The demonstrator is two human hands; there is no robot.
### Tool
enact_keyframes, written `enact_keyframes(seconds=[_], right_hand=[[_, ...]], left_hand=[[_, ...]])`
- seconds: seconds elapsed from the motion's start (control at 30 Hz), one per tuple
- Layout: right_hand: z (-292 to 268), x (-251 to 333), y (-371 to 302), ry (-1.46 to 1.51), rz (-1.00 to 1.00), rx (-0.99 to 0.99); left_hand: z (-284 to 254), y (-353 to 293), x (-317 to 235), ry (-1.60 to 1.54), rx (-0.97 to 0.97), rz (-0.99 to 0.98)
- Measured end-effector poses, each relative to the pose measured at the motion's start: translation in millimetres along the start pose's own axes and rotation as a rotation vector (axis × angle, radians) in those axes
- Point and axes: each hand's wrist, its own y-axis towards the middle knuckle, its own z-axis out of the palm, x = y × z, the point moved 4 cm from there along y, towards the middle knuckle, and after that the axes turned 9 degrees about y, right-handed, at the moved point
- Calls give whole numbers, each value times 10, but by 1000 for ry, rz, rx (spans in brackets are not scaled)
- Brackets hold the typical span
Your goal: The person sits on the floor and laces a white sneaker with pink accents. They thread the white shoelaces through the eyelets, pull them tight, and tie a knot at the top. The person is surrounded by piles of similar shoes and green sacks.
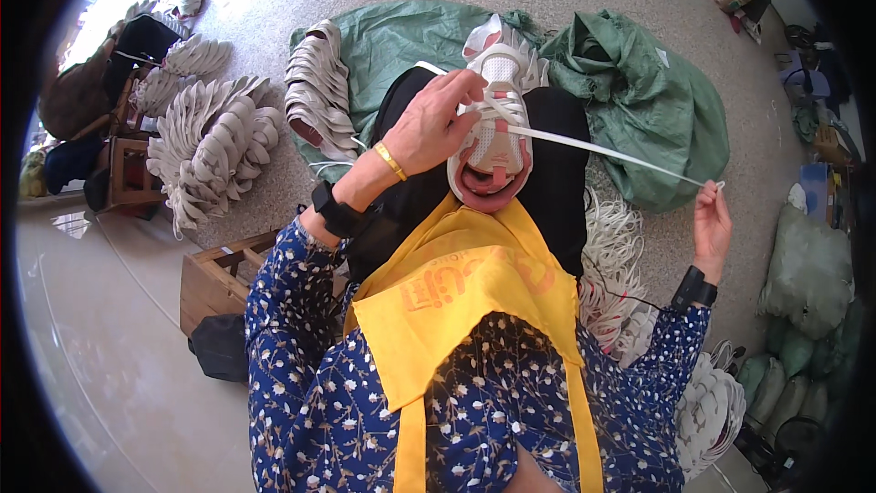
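Observation:
Between my black-clad knees rests a white and pink sneaker upper, its padded heel opening toward me. A flat white shoelace runs from its eyelets out to the right, stretched nearly straight. The far end is pinched in the fingertips of my right hand, held well off to the side. My left hand is at the left edge of the upper, thumb and fingers closed on a bit of lace by the eyelets. Part of that grip is hidden by the fingers.
Stacked shoe uppers lie left of my knees, with a larger pile farther left. Green sacks spread ahead and right. Loose white laces bunch beside my right thigh. A wooden stool stands at my left.

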Motion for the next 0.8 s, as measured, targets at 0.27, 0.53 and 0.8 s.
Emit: enact_keyframes(seconds=[0.27,0.53,0.8], right_hand=[[-231,-454,-95,-452,83,-160],[571,-1249,104,-1004,66,29],[1689,-2043,79,-1038,93,381]], left_hand=[[75,180,77,173,16,104],[-38,200,-91,185,47,220],[-103,156,-138,104,190,131]])
